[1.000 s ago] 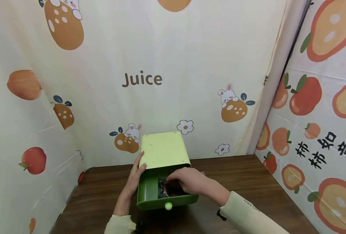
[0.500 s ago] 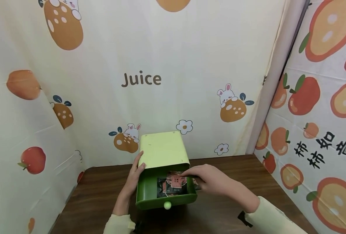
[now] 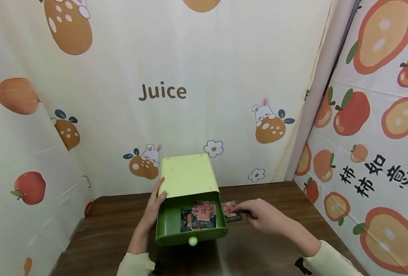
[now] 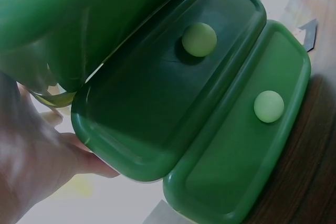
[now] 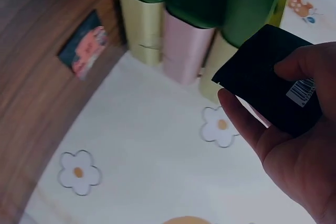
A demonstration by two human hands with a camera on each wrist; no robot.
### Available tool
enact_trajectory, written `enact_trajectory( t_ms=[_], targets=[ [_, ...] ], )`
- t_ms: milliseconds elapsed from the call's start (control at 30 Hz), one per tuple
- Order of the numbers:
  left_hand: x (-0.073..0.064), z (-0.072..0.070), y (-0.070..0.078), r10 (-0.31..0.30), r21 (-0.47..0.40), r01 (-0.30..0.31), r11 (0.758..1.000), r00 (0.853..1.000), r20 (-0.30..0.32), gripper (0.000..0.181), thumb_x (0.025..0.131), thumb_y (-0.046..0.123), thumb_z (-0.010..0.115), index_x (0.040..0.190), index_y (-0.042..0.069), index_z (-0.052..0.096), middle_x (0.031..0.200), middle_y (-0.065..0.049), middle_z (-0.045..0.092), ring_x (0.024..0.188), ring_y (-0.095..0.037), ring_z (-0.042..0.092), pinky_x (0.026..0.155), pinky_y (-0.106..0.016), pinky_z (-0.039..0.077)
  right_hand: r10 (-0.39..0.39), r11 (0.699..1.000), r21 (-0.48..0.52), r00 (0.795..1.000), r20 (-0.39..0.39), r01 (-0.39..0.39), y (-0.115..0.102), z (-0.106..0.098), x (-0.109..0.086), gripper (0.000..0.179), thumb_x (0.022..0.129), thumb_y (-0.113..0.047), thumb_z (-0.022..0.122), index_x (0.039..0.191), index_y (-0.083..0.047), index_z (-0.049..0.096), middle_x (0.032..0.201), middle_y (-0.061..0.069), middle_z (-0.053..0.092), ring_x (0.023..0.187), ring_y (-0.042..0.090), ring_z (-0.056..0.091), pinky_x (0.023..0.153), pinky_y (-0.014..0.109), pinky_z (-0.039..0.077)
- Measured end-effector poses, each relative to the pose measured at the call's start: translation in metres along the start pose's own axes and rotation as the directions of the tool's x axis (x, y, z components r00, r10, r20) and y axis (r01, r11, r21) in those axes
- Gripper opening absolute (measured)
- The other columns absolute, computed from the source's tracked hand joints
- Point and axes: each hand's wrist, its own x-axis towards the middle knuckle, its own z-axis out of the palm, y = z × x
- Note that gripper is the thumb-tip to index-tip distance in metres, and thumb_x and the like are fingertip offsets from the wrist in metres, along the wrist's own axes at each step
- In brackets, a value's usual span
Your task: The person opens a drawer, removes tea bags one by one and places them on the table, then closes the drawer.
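A small drawer cabinet [image 3: 189, 175] with a pale yellow top stands against the back curtain. Its green top drawer [image 3: 169, 222] is pulled out, and several black-and-red packets [image 3: 204, 215] lie inside. My left hand [image 3: 151, 211] rests along the cabinet's upper left side, fingers fairly straight. Right of the drawer, my right hand [image 3: 267, 218] pinches a black sachet [image 5: 265, 74] by its edge; in the right wrist view its barcode side faces the camera. Another black-and-red sachet [image 5: 84, 45] lies on the table near the cabinet in that view.
Two lower drawer fronts [image 4: 239, 166] with round pale knobs are shut in the left wrist view. The dark wooden table [image 3: 279, 195] extends around the cabinet. Fruit-printed curtains [image 3: 224, 76] bound the back and both sides.
My right hand has come out of the drawer and moved right, now with a sachet between its fingers. The packets left in the drawer are uncovered. My left hand stays on the cabinet.
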Motion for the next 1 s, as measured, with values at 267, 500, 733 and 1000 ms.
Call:
enact_trajectory(
  t_ms=[267, 500, 733, 1000],
  targets=[
    [0.001, -0.005, -0.003, 0.000, 0.005, 0.000, 1.000, 1.000, -0.012, 0.056, 0.106, 0.025, 0.036, 0.157, 0.021, 0.012, 0.157, -0.017, 0.006, 0.123, -0.034, 0.032, 0.086, -0.031, 0.045, -0.022, 0.996, -0.088, 0.993, -0.114, 0.012, 0.049, 0.029, 0.006, 0.047, 0.086, 0.015, 0.053, 0.121, -0.012, 0.067, 0.114, -0.003, 0.066, 0.103, 0.010, 0.061, 0.080, 0.032, 0.051],
    [0.002, -0.003, -0.006, 0.002, 0.006, -0.002, 1.000, 1.000, -0.005, 0.056, 0.107, 0.024, 0.035, 0.157, 0.021, 0.011, 0.157, -0.017, 0.005, 0.124, -0.034, 0.030, 0.087, -0.032, 0.044, 0.124, 0.978, -0.143, 0.977, -0.171, -0.149, 0.101, 0.060, 0.000, 0.043, 0.088, 0.013, 0.055, 0.125, -0.006, 0.065, 0.117, 0.005, 0.066, 0.106, 0.020, 0.062, 0.083, 0.039, 0.051],
    [0.002, -0.001, -0.006, -0.013, -0.010, 0.013, 1.000, 1.000, -0.001, 0.055, 0.106, 0.026, 0.036, 0.157, 0.026, 0.014, 0.158, -0.014, 0.006, 0.125, -0.034, 0.030, 0.087, -0.034, 0.044, 0.203, 0.949, -0.197, 0.956, -0.211, -0.245, 0.135, 0.084, -0.003, 0.040, 0.086, 0.011, 0.061, 0.123, -0.002, 0.065, 0.112, 0.008, 0.064, 0.100, 0.025, 0.063, 0.080, 0.042, 0.051],
    [0.000, -0.001, -0.006, 0.001, 0.014, -0.001, 1.000, 1.000, 0.005, 0.055, 0.106, 0.025, 0.036, 0.157, 0.027, 0.013, 0.157, -0.012, 0.008, 0.126, -0.035, 0.030, 0.090, -0.039, 0.042, 0.255, 0.917, -0.258, 0.945, -0.206, -0.304, 0.162, 0.105, -0.003, 0.041, 0.085, 0.010, 0.062, 0.123, -0.004, 0.066, 0.112, 0.009, 0.066, 0.099, 0.027, 0.063, 0.081, 0.044, 0.051]
  ],
)
